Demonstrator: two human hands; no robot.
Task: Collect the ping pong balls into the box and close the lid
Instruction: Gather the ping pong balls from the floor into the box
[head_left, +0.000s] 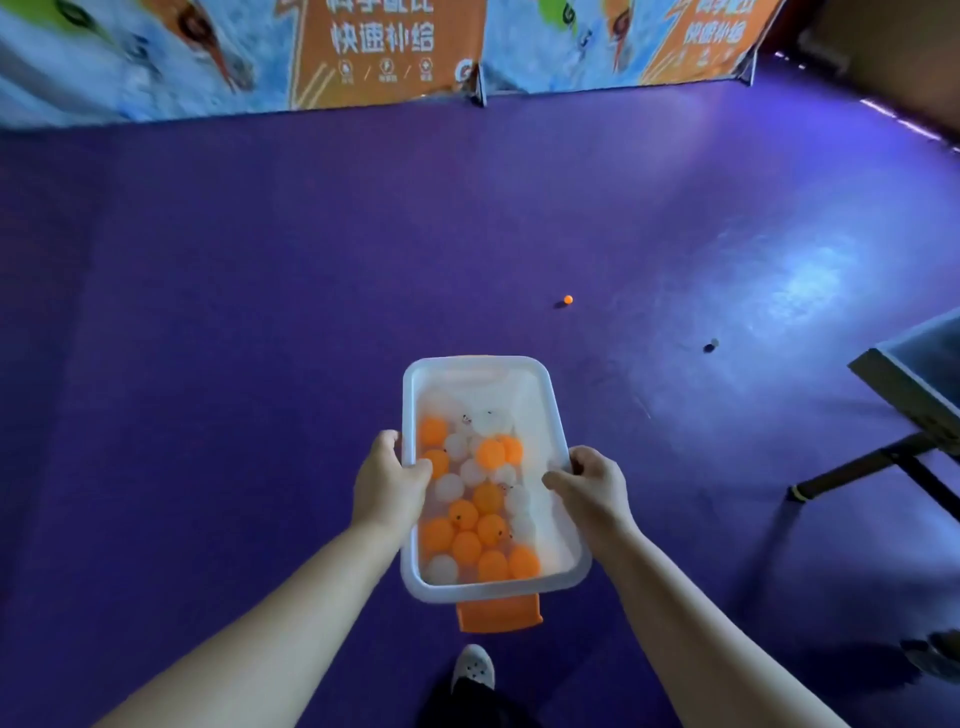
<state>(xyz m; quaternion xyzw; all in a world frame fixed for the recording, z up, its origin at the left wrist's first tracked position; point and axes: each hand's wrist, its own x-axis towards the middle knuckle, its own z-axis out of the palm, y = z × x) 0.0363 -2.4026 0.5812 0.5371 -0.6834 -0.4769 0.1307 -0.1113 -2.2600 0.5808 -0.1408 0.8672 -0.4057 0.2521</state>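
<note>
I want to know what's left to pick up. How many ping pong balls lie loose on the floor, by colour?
orange ball: 1
whitish ball: 1
Total: 2 loose on the purple floor, both beyond the box that the left hand and right hand grip by its side rims.

Low centre of frame: box (483, 374) with ping pong balls (478, 499) inside, gripped by left hand (389, 483) at its left rim and right hand (592, 483) at its right rim. Upper right of it, on the floor (260, 312), a loose ball (568, 299). At the right edge, table corner (914, 384). Along the top, barrier boards (363, 52).
</note>
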